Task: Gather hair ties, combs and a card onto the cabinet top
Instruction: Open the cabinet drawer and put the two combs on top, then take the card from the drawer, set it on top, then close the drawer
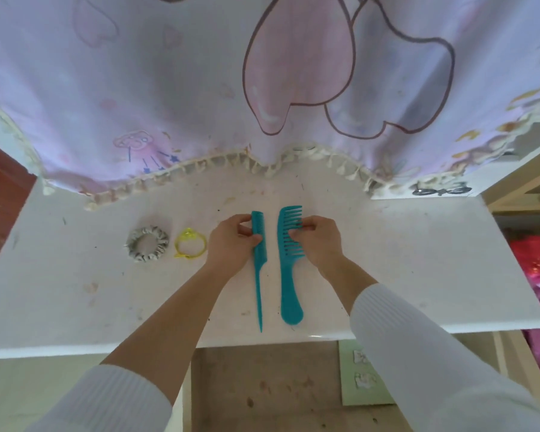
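Head view shows the left hand pinching the thin tail comb and the right hand pinching the wide comb, both lying side by side on the white cabinet top near two hair ties.

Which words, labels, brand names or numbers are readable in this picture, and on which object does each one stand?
None can be read.
Tail comb and wide-tooth comb: no visible print.
Curtain: only drawings, hearts and arrows, no letters.
Dark marking on the right ledge: too blurred to say whether it is text.
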Demonstrator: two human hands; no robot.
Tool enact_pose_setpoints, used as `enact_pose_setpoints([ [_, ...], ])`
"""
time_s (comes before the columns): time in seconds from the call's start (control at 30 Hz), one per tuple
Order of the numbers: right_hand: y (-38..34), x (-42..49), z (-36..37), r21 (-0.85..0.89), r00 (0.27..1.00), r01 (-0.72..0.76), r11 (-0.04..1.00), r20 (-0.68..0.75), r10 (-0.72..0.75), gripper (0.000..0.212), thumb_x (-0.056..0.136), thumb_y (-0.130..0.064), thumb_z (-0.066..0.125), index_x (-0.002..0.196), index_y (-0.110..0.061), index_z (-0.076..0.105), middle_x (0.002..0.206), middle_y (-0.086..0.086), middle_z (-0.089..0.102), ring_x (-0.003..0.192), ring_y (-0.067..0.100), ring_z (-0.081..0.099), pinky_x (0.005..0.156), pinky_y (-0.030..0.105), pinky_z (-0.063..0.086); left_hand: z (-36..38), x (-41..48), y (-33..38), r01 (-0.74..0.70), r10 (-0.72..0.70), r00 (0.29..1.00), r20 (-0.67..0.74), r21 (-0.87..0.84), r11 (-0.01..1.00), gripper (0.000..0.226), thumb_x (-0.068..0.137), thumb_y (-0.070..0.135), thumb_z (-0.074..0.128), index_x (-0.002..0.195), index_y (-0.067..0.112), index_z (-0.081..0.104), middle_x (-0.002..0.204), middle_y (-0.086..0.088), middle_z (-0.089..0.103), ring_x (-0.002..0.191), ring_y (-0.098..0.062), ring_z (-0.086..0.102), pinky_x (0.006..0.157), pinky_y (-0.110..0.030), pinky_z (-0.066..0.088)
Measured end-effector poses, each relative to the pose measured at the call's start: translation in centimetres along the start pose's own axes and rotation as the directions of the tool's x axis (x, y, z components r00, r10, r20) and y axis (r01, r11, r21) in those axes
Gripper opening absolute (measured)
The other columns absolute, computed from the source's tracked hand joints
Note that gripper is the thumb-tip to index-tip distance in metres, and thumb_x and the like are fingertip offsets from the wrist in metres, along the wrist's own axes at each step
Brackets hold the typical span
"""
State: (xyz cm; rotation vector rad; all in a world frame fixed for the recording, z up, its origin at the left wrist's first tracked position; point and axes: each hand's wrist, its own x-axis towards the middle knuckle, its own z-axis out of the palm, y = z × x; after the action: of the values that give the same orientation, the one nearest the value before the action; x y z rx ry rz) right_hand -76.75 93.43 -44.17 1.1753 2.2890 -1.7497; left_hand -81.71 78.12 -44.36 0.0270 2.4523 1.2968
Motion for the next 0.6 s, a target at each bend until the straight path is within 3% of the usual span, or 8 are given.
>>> enact_pose_setpoints([
  [0.1, 0.4, 0.1, -0.1, -0.158, 0.993, 0.116, 0.981, 0.008, -0.116, 0.02, 0.079, -0.009, 0.071, 0.096, -0.01, 0.059, 0.079, -0.001, 0.059, 0.063, 0.007, 0.058, 0.046, 0.005, 0.043, 0.7, 0.4, -0.1, -0.088, 0.09, 0.995, -0.05, 0.052, 0.995, 0.039, 0.081, 0.014, 0.069, 0.119, 0.019, 0.059, 0.075, 0.014, 0.058, 0.062, 0.004, 0.052, 0.056, -0.01, 0.037],
  [0.17, 0.8, 0.4, -0.3, -0.181, 0.988, 0.151, 0.972, 0.007, -0.152, 0.02, 0.081, -0.01, 0.07, 0.096, -0.01, 0.058, 0.078, -0.003, 0.056, 0.061, 0.001, 0.053, 0.039, 0.003, 0.039, 1.1, 0.5, -0.6, -0.115, 0.122, 0.99, -0.078, 0.082, 0.99, 0.037, 0.083, 0.014, 0.066, 0.119, 0.019, 0.059, 0.074, 0.016, 0.056, 0.062, 0.002, 0.052, 0.055, -0.01, 0.036],
  [0.23, 1.4, 0.5, -0.5, -0.229, 0.981, 0.185, 0.956, -0.018, -0.195, 0.017, 0.083, -0.012, 0.069, 0.094, -0.011, 0.056, 0.077, -0.004, 0.052, 0.063, 0.005, 0.053, 0.044, 0.008, 0.043, 1.4, 0.5, -0.9, -0.149, 0.169, 0.978, -0.122, 0.157, 0.976, 0.036, 0.085, 0.014, 0.063, 0.121, 0.017, 0.058, 0.082, 0.009, 0.056, 0.066, -0.005, 0.052, 0.063, -0.015, 0.04],
  [0.37, 2.4, 0.1, -0.5, -0.294, 0.967, 0.238, 0.926, -0.016, -0.253, 0.014, 0.087, -0.016, 0.065, 0.087, -0.015, 0.051, 0.08, 0.0, 0.05, 0.076, 0.017, 0.057, 0.067, 0.032, 0.056, 2.0, 0.0, -1.5, -0.181, 0.221, 0.96, -0.17, 0.222, 0.958, 0.031, 0.089, 0.015, 0.057, 0.12, 0.015, 0.057, 0.1, -0.002, 0.056, 0.078, -0.016, 0.055, 0.075, -0.025, 0.044],
  [0.5, 2.5, -0.4, -1.6, -0.198, 0.954, 0.279, 0.94, -0.05, -0.294, 0.011, 0.087, -0.023, 0.064, 0.09, -0.016, 0.056, 0.079, -0.001, 0.055, 0.067, 0.009, 0.052, 0.057, 0.016, 0.045, 2.3, -1.5, -0.6, -0.205, 0.243, 0.946, -0.213, 0.184, 0.961, 0.027, 0.095, 0.019, 0.048, 0.121, 0.017, 0.055, 0.109, -0.005, 0.053, 0.084, -0.02, 0.057, 0.076, -0.028, 0.046],
  [0.6, 2.4, -2.5, -4.9, -0.041, 0.938, 0.31, 0.95, -0.149, -0.313, 0.008, 0.083, -0.025, 0.067, 0.083, -0.018, 0.062, 0.07, -0.005, 0.061, 0.059, 0.001, 0.054, 0.054, 0.009, 0.044, 3.2, -5.5, 0.5, -0.336, 0.365, 0.888, -0.281, 0.147, 0.93, 0.022, 0.095, 0.019, 0.046, 0.113, 0.018, 0.057, 0.097, 0.004, 0.052, 0.068, -0.003, 0.051, 0.068, -0.014, 0.044],
])
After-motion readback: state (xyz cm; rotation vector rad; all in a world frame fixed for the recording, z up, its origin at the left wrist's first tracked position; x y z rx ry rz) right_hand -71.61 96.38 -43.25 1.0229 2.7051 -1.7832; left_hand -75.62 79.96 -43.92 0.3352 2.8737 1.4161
